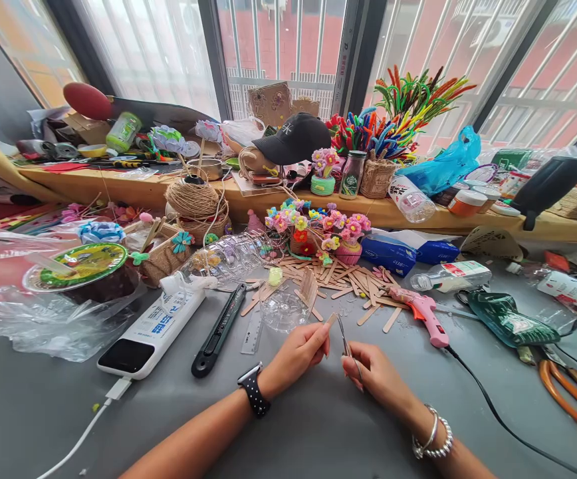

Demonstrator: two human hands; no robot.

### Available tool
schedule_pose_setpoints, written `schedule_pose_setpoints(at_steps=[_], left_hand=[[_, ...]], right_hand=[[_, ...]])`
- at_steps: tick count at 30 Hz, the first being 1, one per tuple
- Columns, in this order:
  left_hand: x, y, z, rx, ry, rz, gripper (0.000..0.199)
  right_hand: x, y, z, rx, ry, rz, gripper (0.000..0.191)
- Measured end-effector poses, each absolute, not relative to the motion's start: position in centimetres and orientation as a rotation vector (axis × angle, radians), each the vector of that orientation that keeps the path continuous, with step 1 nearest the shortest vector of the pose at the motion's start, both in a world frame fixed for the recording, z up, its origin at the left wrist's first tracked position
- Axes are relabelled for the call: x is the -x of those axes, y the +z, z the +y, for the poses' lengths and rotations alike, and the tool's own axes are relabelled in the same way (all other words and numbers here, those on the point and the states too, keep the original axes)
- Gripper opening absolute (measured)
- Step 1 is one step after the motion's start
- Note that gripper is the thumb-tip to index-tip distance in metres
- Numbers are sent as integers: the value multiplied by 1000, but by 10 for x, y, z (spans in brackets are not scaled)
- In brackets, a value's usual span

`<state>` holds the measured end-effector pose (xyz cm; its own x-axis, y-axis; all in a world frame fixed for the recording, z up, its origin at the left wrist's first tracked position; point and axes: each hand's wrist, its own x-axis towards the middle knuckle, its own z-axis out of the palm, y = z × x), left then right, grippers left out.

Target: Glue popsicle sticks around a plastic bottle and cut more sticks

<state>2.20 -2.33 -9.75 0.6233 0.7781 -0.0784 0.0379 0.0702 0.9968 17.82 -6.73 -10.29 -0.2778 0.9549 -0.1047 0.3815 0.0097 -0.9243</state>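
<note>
My left hand (298, 351) pinches a short wooden craft stick (332, 319) between thumb and fingers, its end poking out to the right. In my right hand (375, 374) is a small pair of scissors (344, 340), blades pointing up and beside the stick's end. Whether the blades touch the wood, I cannot tell. Just beyond lies a clear plastic bottle piece (284, 311), with several joined sticks (309, 290) standing at its right. Behind them spreads a pile of loose craft sticks (353, 283). A pink glue gun (423, 316) rests to the right of the pile.
On the left lie a black utility knife (219, 330), a white power bank (151, 332) with a cable, and a lidded cup (82, 273) in plastic. A clear ruler (252, 332) lies mid-table. Orange-handled scissors (570, 392) and the glue gun's cord are on the right.
</note>
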Motion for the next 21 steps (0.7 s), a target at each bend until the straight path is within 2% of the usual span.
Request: schedule_pose_setpoints(at_steps=[15, 21], left_hand=[[-21, -95, -23, -1434, 664, 736, 44], [-22, -99, -22, -1357, 679, 734, 35]], right_hand=[[-176, -101, -67, 1426, 1265, -1651, 43], [-177, -101, -67, 1415, 1297, -1610, 43]])
